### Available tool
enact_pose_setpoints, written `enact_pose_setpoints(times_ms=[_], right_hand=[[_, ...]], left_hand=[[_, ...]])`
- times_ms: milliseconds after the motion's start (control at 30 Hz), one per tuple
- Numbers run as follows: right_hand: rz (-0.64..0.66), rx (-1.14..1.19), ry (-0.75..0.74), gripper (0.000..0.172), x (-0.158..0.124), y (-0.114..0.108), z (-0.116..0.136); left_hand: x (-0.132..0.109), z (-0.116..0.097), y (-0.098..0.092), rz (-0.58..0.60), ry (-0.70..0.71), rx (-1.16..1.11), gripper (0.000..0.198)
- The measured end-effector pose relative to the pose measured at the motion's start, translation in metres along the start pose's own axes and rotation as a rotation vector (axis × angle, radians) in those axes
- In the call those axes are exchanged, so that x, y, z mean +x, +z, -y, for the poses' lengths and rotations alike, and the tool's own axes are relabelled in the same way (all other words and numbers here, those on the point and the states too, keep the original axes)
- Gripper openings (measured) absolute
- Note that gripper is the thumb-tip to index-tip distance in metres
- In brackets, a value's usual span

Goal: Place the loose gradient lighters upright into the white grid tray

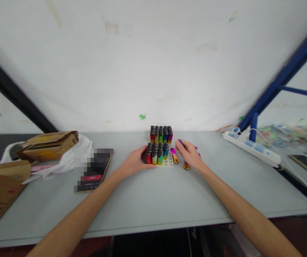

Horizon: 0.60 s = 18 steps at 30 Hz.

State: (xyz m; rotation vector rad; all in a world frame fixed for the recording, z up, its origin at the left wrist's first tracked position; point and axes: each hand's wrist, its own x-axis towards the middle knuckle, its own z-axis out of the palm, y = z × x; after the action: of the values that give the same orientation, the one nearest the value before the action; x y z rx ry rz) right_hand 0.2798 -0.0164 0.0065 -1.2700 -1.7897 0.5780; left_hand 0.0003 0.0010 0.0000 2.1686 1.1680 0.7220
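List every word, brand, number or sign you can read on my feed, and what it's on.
No text is legible.
Cardboard box at left: red printing, too blurred to read.
Phone screen: partly pixelated, marks too small to read.
Power strip: markings too small to read.
Green wall mark: no readable word.
Lighters: none readable.

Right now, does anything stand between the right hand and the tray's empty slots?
Yes: a pink-and-yellow lighter lies beside the white tray, between the right hand and those empty slots.
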Motion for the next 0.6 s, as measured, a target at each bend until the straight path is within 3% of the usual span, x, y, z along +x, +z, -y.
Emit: enact_pose_setpoints(times_ms=[267,600], right_hand=[[-0.081,0.029,0.049,0.058,-0.007,0.009,0.013],[-0.029,0.058,0.058,0.043,-0.01,0.016,0.016]], left_hand=[[0.0,0.001,0.001,-0.002,-0.004,-0.001,0.089],[0.0,0.001,0.0,0.004,-0.012,-0.021,0.088]])
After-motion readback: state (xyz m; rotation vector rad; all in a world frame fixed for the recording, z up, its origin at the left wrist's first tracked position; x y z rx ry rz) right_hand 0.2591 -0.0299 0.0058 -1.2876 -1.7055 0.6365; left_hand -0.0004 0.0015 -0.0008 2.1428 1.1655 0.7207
